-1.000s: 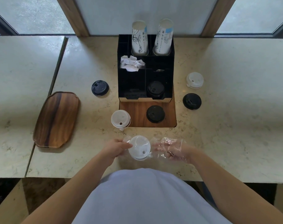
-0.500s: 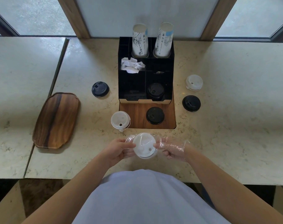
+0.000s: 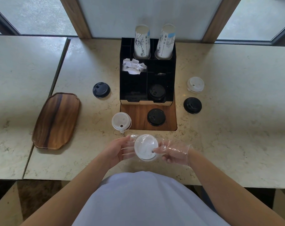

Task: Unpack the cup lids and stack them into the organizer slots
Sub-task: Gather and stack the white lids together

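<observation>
I hold a white cup lid (image 3: 145, 147) inside clear plastic wrap just above the near edge of the counter. My left hand (image 3: 117, 150) grips its left side through the wrap. My right hand (image 3: 174, 152), covered in clear plastic, pinches its right edge with the thumb on top. The black organizer (image 3: 133, 85) stands behind on a wooden board (image 3: 138, 115); one black lid (image 3: 156, 92) sits in its front right slot. Loose lids lie around: a white lid (image 3: 121, 121), a black lid (image 3: 156, 117) on the board, a second black lid (image 3: 101, 89) at left.
A white lid (image 3: 195, 84) and a black lid (image 3: 192, 105) lie right of the organizer. Two paper cup stacks (image 3: 142, 41) rise from its back slots, and crumpled paper (image 3: 133, 67) fills a left slot. A wooden tray (image 3: 56, 121) lies at left.
Both hands carried the wrapped white lid slightly right and forward. My right hand closed in on the lid's right edge.
</observation>
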